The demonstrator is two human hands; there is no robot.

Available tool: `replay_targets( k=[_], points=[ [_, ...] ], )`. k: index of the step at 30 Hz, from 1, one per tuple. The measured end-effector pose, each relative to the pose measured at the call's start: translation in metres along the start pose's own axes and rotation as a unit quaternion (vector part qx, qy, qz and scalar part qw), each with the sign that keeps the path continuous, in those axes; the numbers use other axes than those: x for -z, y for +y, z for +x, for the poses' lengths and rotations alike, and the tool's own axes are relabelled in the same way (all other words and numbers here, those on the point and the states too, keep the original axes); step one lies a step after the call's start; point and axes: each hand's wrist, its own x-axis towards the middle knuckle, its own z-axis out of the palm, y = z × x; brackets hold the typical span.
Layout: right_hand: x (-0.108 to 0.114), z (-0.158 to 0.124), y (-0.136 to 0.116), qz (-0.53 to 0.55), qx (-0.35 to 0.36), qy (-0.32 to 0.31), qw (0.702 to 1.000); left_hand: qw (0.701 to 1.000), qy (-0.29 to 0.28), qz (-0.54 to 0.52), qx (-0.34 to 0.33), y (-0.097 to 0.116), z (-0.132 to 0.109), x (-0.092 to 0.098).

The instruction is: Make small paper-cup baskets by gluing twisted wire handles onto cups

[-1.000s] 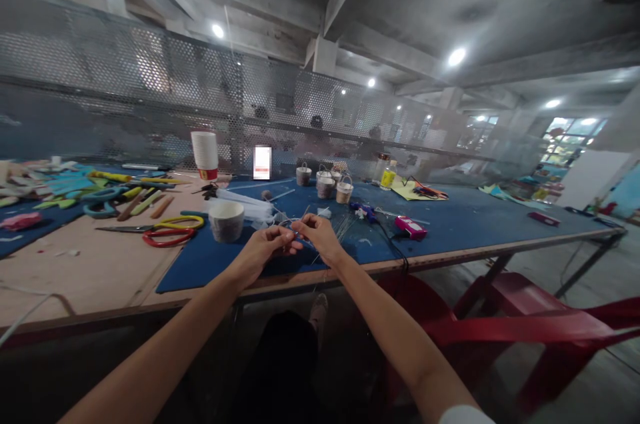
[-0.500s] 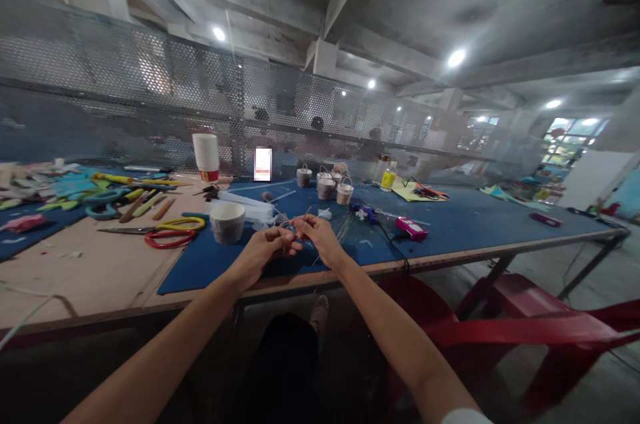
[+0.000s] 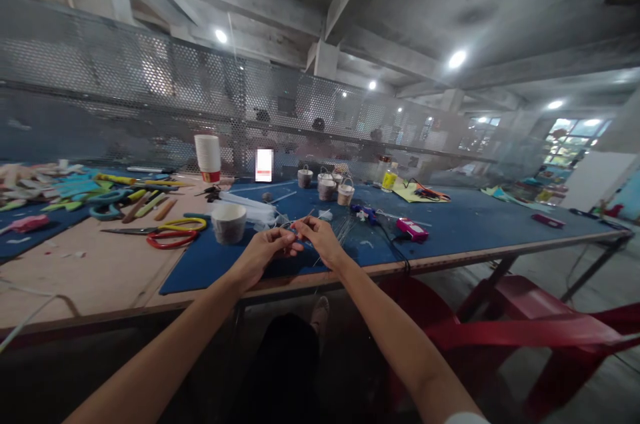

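Note:
Over the blue mat (image 3: 465,217), my left hand (image 3: 273,247) and my right hand (image 3: 316,235) meet with fingertips pinched together. A thin brownish strand sticks up by my right fingers; what lies between the left fingertips is too small to make out. Beside my right hand, several thin wires (image 3: 343,232) lie loose on the mat. A greyish wrapped paper cup (image 3: 229,224) stands left of my left hand. Behind the hands are clear plastic sticks (image 3: 253,207) and a small crumpled whitish piece (image 3: 325,215).
Small handled buckets (image 3: 327,188) stand farther back. Scissors (image 3: 177,233) and a stack of paper cups (image 3: 207,156) are at left. To the right lie a blue glue gun (image 3: 364,213), a pink box (image 3: 412,229) and a yellow bottle (image 3: 389,177). Red chairs (image 3: 520,337) stand below the table edge.
The view has shifted very slightly. Both hands stay pinched together in nearly the same place, with only small movement of the fingers.

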Motion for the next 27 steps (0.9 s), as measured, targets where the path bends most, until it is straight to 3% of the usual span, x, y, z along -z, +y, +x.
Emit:
replay_targets(
  k=[12, 24, 27],
  points=[
    [0.0024, 0.0045, 0.0028, 0.001, -0.018, 0.075, 0.997, 0.998, 0.03, -0.038, 0.029, 0.002, 0.0012, 0.0034],
    [0.0033, 0.0054, 0.0053, -0.004, -0.028, 0.11, 0.994, 0.999, 0.01, 0.033, -0.009, -0.0027, -0.0001, 0.0029],
    [0.0026, 0.0037, 0.002, 0.003, -0.013, 0.081, 0.997, 0.999, 0.022, 0.025, -0.006, -0.0039, 0.0015, 0.0042]
  ],
)
